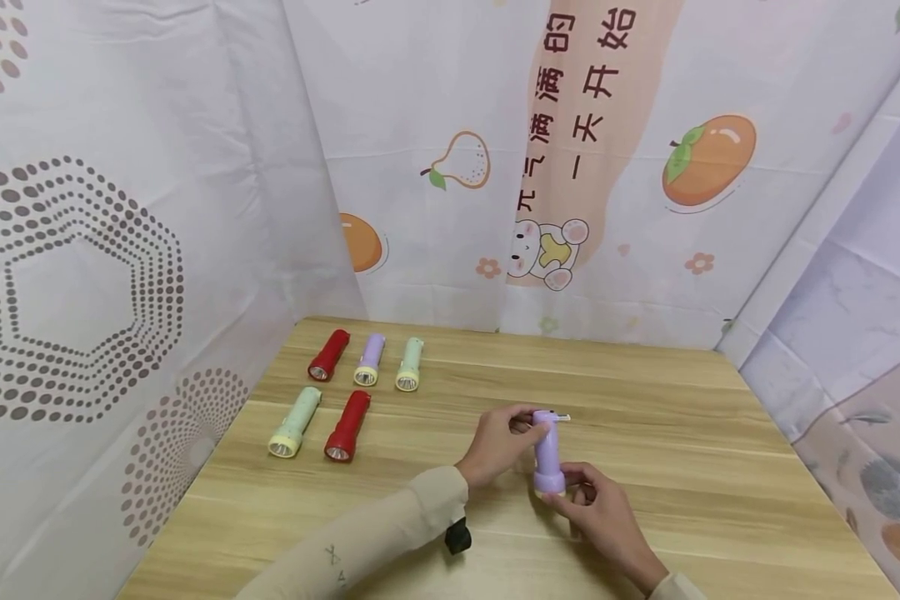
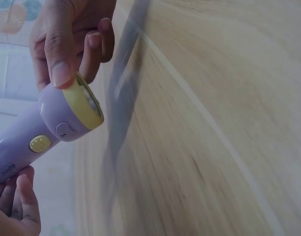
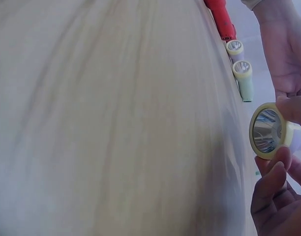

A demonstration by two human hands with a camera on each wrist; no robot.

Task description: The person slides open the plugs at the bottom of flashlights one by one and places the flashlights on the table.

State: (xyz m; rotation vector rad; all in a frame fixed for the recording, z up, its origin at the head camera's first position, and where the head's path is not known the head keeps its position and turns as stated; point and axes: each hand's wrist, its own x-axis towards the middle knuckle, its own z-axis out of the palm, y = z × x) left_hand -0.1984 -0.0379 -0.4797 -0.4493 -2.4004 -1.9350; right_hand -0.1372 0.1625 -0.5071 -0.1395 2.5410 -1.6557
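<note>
One white fabric curtain printed with brown dots is hanging at the left of the frame. Left of centre on a wood-grain tabletop, a pale green plastic flashlight with a cream head is lying, then a red flashlight above, a second red flashlight below it, a lilac flashlight with a cream head and, farthest right of these, another pale green flashlight. Right of centre, low in the frame, the left hand is gripping the tail end of a lilac cylindrical flashlight with a cream rim, with a small pale piece sticking out at its top. Just right of it, the right hand is pinching the cream rim between thumb and fingers. At the upper right, a white curtain printed with orange fruit is hanging behind the tabletop.
</note>
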